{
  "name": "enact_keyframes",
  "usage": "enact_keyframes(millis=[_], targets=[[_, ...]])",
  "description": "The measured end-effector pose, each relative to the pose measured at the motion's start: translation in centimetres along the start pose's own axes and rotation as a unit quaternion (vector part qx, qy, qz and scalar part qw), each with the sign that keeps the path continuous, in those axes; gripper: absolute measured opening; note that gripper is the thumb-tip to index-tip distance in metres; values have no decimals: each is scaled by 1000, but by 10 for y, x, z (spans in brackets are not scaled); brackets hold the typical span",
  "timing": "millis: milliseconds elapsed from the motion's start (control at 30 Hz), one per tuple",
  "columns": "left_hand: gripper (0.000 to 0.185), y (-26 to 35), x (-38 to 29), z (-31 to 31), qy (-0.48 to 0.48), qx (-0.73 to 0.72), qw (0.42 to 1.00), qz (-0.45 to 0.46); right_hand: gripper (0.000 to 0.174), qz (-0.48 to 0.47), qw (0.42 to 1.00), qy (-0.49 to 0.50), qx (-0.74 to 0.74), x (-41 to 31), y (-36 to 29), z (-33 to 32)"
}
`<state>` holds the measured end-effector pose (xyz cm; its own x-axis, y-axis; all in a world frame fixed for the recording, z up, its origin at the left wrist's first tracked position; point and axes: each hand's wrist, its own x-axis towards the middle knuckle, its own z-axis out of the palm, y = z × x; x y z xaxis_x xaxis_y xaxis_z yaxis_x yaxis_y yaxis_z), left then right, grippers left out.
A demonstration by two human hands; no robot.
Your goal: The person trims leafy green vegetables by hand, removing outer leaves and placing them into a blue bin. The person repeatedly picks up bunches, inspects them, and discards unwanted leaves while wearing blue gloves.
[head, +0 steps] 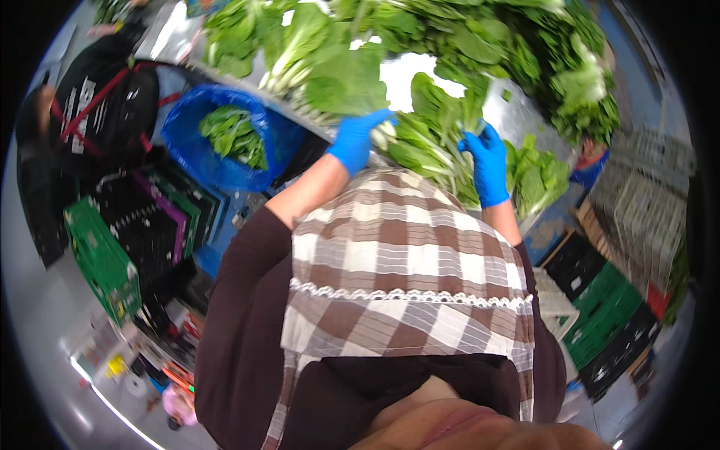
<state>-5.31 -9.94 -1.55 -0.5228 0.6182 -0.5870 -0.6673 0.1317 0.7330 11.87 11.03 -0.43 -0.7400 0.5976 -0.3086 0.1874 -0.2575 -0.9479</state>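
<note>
My left hand (355, 140), in a blue glove, is closed around a bunch of leafy greens with pale stems (384, 135). A broad green leaf (351, 79) above that hand is blurred. Over on the right, my gloved right hand (487, 163) has its fingers curled in at a leafy stalk (471, 109); its grip is partly hidden. Between both hands, loose greens (419, 147) lie against the front of my checked apron (410, 242). More bunches with white stem ends (281, 79) rest on the metal table (506, 107).
A large heap of greens (478, 39) covers the table's far side. Left of the table stands a bin with a blue liner (183, 126), greens inside. Crates (101, 253) are stacked at left, others (604, 315) at right. A black bag (107, 95) sits beyond the bin.
</note>
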Motion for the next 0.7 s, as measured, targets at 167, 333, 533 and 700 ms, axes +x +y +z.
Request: enact_keyframes(millis=[167, 333, 533, 700], targets=[[20, 1, -2, 8, -36, -18, 997, -66, 30, -40, 999, 12, 2, 13, -13, 27], [19, 1, -17, 13, -61, -5, 998, -23, 33, -81, 985, -151, -15, 24, -51, 92], [17, -2, -21, 19, -37, -41, 997, 54, 31, -89, 963, -249, -43, 24, -79, 152], [17, -14, -8, 7, -75, 16, 996, -38, 25, -27, 979, -202, 9, 15, -61, 119]])
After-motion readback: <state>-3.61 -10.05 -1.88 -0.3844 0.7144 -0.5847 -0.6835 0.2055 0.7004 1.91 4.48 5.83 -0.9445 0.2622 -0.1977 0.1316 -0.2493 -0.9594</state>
